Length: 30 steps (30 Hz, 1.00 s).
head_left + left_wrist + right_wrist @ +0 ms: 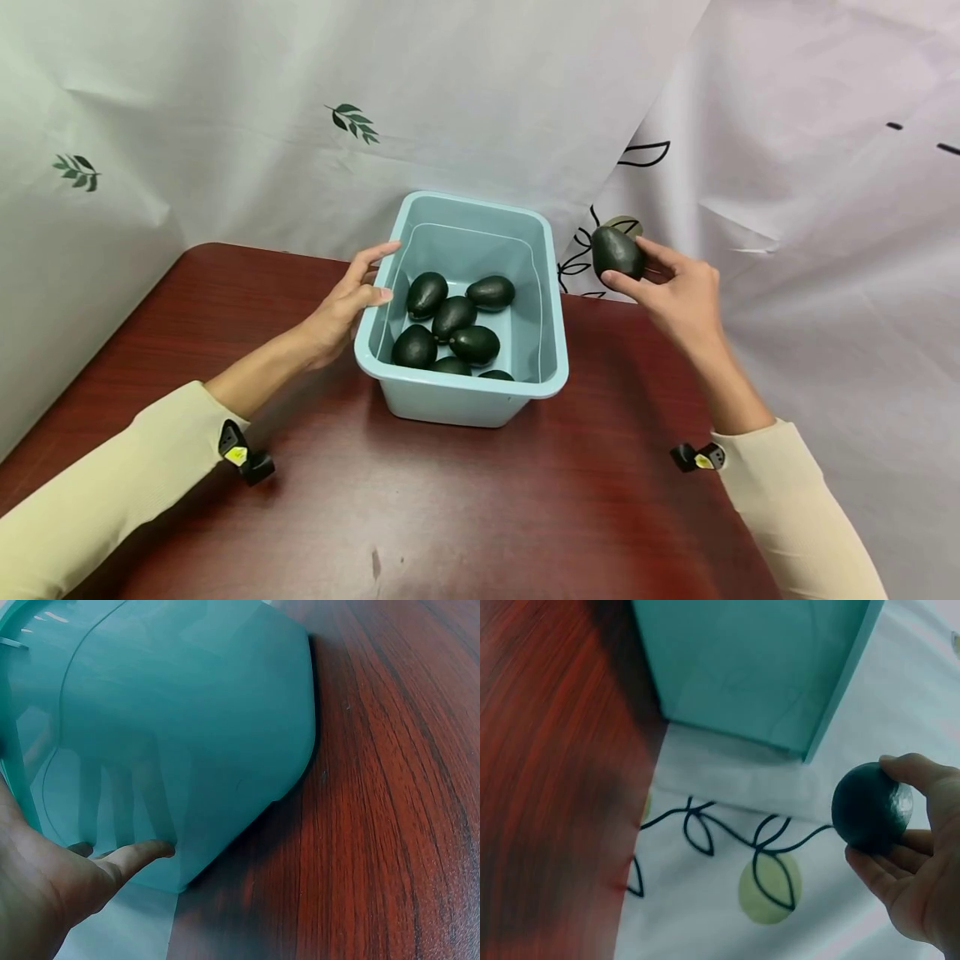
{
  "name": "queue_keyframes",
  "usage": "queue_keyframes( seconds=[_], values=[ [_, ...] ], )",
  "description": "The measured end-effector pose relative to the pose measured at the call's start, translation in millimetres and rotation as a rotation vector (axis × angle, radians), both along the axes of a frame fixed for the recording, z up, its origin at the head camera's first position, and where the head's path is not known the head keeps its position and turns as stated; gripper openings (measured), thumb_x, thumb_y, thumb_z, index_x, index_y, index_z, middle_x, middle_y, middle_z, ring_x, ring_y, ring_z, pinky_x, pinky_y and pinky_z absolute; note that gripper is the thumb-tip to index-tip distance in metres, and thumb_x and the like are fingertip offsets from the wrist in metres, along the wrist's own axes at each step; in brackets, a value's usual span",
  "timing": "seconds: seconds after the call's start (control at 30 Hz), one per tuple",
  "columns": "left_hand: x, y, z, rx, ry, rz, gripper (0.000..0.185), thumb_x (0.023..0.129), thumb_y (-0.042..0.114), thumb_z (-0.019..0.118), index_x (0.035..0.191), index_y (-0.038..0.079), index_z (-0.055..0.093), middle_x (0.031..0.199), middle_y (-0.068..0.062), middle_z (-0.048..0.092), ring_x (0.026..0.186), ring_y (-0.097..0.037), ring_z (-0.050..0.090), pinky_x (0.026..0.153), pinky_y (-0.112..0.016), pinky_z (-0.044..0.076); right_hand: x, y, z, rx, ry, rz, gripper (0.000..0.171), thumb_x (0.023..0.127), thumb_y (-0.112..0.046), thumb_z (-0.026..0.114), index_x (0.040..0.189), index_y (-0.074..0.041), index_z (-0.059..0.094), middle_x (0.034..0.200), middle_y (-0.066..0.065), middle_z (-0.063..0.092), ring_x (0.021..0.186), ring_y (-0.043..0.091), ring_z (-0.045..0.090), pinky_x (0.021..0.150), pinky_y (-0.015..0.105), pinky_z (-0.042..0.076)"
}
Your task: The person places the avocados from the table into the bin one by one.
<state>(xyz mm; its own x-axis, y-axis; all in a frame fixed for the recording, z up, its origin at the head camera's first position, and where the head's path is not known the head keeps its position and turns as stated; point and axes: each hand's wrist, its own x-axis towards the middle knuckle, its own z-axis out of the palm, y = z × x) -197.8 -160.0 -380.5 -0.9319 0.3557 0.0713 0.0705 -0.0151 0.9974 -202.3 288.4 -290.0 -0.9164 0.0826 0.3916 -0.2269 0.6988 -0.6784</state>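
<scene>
Bench [450, 500] at 6 o'clock | bin [450, 400] centre, seven avocados inside | left hand [341, 312] at 9 o'clock, fingers relaxed against bin wall, apparently steadying it | right hand [675, 292] at 2 o'clock, beyond bench edge, grips avocado [617, 252] aloft.

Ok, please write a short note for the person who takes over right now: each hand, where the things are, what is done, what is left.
Left hand: rests on the left wall of the bin, thumb on the rim, steadying it.
Right hand: holds one avocado in the fingers, in the air to the right of the bin and outside it.
Bin: stands on the table near its far edge; seven avocados show inside it.
Done: no avocados lie loose on the table.
Left: the pictures do not tell whether the held avocado is going in or coming out, so check that first.
</scene>
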Motion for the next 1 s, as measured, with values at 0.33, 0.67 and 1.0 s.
queue_keyframes(
  seconds=[0.33,0.67,1.0],
  values=[
    [0.2,2,-3.2,-0.002,-0.013,-0.01,0.078,0.104,0.023,0.049,0.178,0.036,0.024,0.171,-0.022,0.027,0.145,-0.048,0.045,0.102,-0.043,0.06,4.0,-20,4.0,-0.053,0.028,0.096,0.066,0.082,-0.023,0.103,0.142,-0.01,0.079,0.136,0.02,0.08,0.099,-0.006,0.081,0.082,0.007,0.058],
    [1.3,0,-4.4,-0.005,-0.008,-0.007,0.078,0.104,0.023,0.048,0.177,0.038,0.025,0.171,-0.023,0.027,0.144,-0.05,0.046,0.101,-0.044,0.061,3.6,-42,6.3,-0.073,0.057,0.179,0.067,0.082,-0.021,0.103,0.143,-0.008,0.078,0.134,0.018,0.081,0.114,0.029,0.085,0.078,0.011,0.061],
    [0.5,0,0.4,0.001,-0.002,-0.003,0.078,0.104,0.022,0.048,0.177,0.037,0.026,0.171,-0.022,0.028,0.144,-0.048,0.046,0.1,-0.042,0.061,7.2,-57,11.5,-0.095,0.08,0.223,0.064,0.082,-0.02,0.102,0.14,-0.009,0.08,0.132,0.014,0.083,0.106,0.011,0.086,0.082,0.016,0.063]
  ],
)
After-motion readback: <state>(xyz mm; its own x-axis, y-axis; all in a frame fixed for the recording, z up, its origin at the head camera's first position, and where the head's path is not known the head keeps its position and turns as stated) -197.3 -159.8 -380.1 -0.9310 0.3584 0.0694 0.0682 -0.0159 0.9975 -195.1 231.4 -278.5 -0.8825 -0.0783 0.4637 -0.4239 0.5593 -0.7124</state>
